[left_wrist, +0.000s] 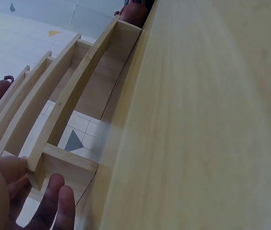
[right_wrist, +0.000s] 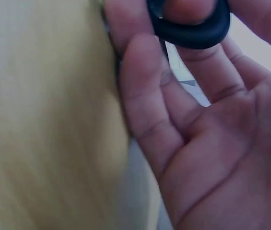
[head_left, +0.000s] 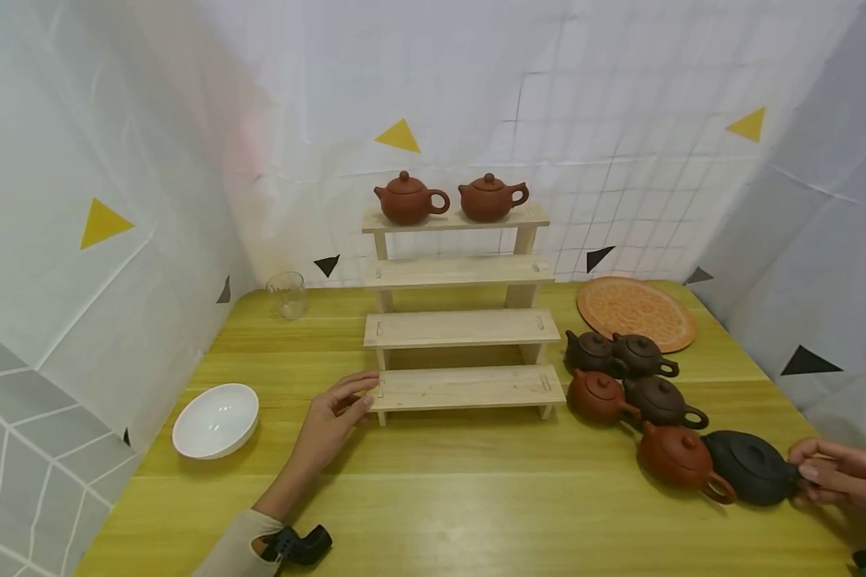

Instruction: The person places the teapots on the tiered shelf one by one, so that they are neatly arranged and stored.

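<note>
A four-step wooden stand (head_left: 465, 387) stands mid-table. My left hand (head_left: 339, 409) holds the left end of its lowest step between thumb and fingers; the left wrist view shows the thumb at the board's edge (left_wrist: 37, 165). At the far right, my right hand (head_left: 840, 473) grips the handle of a flat black teapot (head_left: 750, 467) resting on the table. Close up, a fingertip (right_wrist: 188, 9) passes through the dark handle loop (right_wrist: 197, 38). A reddish-brown teapot (head_left: 681, 457) sits right beside the black one. Two more reddish-brown teapots (head_left: 406, 200) (head_left: 489, 199) occupy the top step.
Behind the black teapot cluster another reddish-brown teapot (head_left: 597, 397) and dark brown teapots (head_left: 662, 401). An orange round mat (head_left: 631, 304) lies at the back right. On the left are a white bowl (head_left: 216, 421) and a glass cup (head_left: 287, 295). White sheeting (head_left: 447, 96) surrounds the table.
</note>
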Demonstrator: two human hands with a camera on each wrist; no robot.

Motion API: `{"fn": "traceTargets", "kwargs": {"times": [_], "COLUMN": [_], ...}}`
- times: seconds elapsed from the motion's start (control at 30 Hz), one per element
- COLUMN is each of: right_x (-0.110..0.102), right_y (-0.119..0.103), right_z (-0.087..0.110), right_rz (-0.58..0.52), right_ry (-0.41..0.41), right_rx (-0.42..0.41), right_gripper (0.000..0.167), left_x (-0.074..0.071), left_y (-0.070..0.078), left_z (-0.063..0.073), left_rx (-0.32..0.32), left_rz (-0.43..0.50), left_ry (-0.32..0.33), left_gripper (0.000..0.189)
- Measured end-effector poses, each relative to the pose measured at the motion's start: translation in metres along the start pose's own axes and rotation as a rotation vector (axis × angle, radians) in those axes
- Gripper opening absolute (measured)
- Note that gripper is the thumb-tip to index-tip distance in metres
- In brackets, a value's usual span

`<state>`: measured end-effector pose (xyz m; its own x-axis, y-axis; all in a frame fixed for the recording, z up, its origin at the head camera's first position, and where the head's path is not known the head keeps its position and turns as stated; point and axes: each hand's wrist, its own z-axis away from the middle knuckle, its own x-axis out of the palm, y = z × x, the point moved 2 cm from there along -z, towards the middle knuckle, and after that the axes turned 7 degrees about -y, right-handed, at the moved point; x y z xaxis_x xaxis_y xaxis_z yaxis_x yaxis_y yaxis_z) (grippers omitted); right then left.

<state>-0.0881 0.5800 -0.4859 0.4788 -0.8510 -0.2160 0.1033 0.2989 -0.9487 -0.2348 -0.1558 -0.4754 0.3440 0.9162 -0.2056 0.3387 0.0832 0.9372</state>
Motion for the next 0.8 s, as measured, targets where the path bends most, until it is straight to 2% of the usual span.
{"fn": "traceTargets", "kwargs": {"times": [0.13,0.3,0.4,0.6,0.67,0.8], "right_x": [0.002,0.002,0.001,-0.008,-0.012,-0.015], "right_y": [0.005,0.009,0.009,0.004,0.002,-0.004], "right_z": [0.001,0.003,0.004,0.005,0.005,0.005], "right_rz": [-0.004,0.021,0.064,0.095,0.118,0.101], "right_ry": [0.048,0.088,0.115,0.061,0.074,0.077], "right_rx": [-0.089,-0.268,-0.322,-0.427,-0.431,-0.51], "right_gripper": [0.036,0.045,0.046,0.05,0.049,0.052], "left_x": [0.0,0.001,0.001,0.0,0.0,0.0], "left_y": [0.0,0.001,0.001,0.002,0.002,0.001], "left_z": [0.0,0.0,0.0,0.0,0.0,0.0], "left_rx": [0.0,-0.003,-0.007,-0.007,-0.009,-0.008], "left_rz": [0.002,0.007,0.014,0.004,0.001,0.003], "left_ry": [0.003,-0.004,-0.006,-0.005,-0.003,-0.003], "left_gripper": [0.03,0.03,0.03,0.03,0.029,0.03]}}
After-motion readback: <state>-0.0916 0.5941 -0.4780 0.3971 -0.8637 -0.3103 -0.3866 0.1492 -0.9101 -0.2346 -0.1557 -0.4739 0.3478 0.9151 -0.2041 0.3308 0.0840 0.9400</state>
